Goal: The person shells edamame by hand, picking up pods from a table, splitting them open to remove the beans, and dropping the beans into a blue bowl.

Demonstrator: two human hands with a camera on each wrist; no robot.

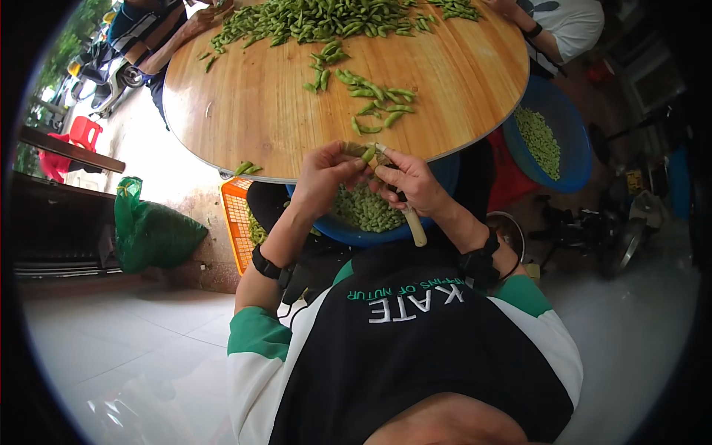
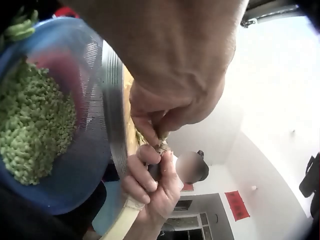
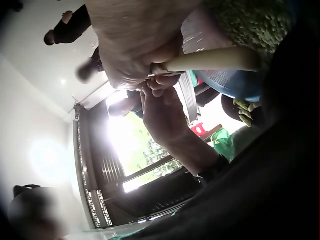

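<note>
My left hand [image 1: 326, 174] pinches a green soybean pod [image 1: 368, 154] just off the near edge of the round table. Close against it, my right hand [image 1: 415, 184] grips a tool by its cream handle [image 1: 417, 228], which points down toward me. The tool's working end is hidden by the fingers. The fingertips of both hands meet at the pod, as the left wrist view also shows. Below them sits a blue basin [image 1: 354, 239] holding shelled green beans [image 1: 367, 210]. Several loose pods [image 1: 378, 96] lie on the table ahead of the hands.
A large heap of pods [image 1: 319, 18] covers the far part of the wooden table [image 1: 252, 111], with two people beside it. Another blue basin [image 1: 582, 159] of beans stands right. Left are an orange basket [image 1: 236, 211] and a green plastic bag [image 1: 156, 236].
</note>
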